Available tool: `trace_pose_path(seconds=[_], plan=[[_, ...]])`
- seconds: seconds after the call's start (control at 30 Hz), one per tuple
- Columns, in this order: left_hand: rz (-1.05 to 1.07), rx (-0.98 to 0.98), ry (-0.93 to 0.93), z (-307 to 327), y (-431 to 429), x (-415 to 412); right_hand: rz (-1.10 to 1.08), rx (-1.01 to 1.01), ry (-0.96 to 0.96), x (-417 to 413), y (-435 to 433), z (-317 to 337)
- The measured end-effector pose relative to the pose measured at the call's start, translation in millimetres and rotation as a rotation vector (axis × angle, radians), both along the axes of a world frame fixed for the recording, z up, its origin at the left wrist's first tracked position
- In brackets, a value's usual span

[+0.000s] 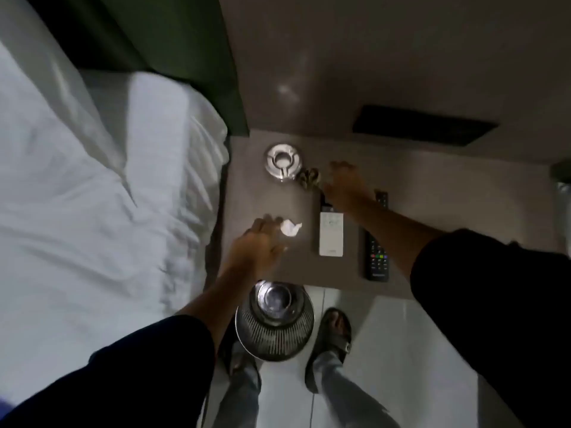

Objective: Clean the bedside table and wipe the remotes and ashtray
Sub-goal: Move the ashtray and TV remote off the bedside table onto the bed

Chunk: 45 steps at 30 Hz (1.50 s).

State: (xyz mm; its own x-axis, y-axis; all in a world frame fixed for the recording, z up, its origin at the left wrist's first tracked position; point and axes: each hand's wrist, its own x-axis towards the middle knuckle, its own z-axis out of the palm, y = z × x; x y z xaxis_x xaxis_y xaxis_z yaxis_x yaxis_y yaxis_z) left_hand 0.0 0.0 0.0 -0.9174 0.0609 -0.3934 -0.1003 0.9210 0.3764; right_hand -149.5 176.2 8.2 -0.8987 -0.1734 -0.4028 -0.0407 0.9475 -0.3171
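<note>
The grey bedside table (272, 196) carries a metal ashtray (283, 162) at its far left, a crumpled white tissue (289, 227), a white remote (331, 237) and a black remote (377, 257). Small brownish scraps (309, 177) lie just right of the ashtray. My left hand (258, 242) hovers with spread fingers, fingertips at the tissue, holding nothing. My right hand (344, 186) reaches over the far ends of the remotes, fingers spread next to the scraps; it looks blurred and empty.
A metal ribbed waste bin (275, 329) stands on the floor at the table's front edge, between my feet. The bed (92, 196) with white sheets lies to the left. A dark rectangular panel (423, 125) sits on the wall behind the table.
</note>
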Motion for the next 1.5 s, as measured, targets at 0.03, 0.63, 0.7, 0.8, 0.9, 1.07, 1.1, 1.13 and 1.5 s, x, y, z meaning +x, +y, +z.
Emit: trace_pose_path(seconds=[0.03,0.63,0.7,0.8,0.9,1.07,1.1,1.13,1.5], plan=[[0.019,0.042,0.008,-15.8,5.6,-1.7,0.029,-0.012,-0.026,-6.0,-8.7,-17.3],[0.120,0.176,0.008,-52.9,26.4,129.4,0.032,-0.264,-0.012,204.8,3.4,-53.7],[0.132,0.124,-0.151,-60.4,25.5,145.8,0.004,-0.226,-0.106,242.9,6.5,-62.2],[0.102,0.075,-0.364,-75.6,18.8,165.1,-0.012,-0.200,-0.217,283.9,3.4,-78.2],[0.127,0.069,-0.464,-80.6,20.4,169.4,-0.016,-0.149,-0.247,299.0,8.2,-89.8],[0.141,0.128,-0.396,-71.1,21.1,155.8,-0.092,-0.149,-0.328,284.6,20.2,-85.3],[0.139,0.133,-0.301,-66.0,21.1,146.1,-0.111,-0.165,-0.299,275.6,23.4,-79.9],[0.125,0.129,-0.180,-60.0,21.8,132.8,-0.119,-0.182,-0.237,264.2,27.0,-72.9],[0.085,-0.203,0.232,-46.3,32.1,-113.5,-0.570,0.100,0.093,121.2,86.9,-66.0]])
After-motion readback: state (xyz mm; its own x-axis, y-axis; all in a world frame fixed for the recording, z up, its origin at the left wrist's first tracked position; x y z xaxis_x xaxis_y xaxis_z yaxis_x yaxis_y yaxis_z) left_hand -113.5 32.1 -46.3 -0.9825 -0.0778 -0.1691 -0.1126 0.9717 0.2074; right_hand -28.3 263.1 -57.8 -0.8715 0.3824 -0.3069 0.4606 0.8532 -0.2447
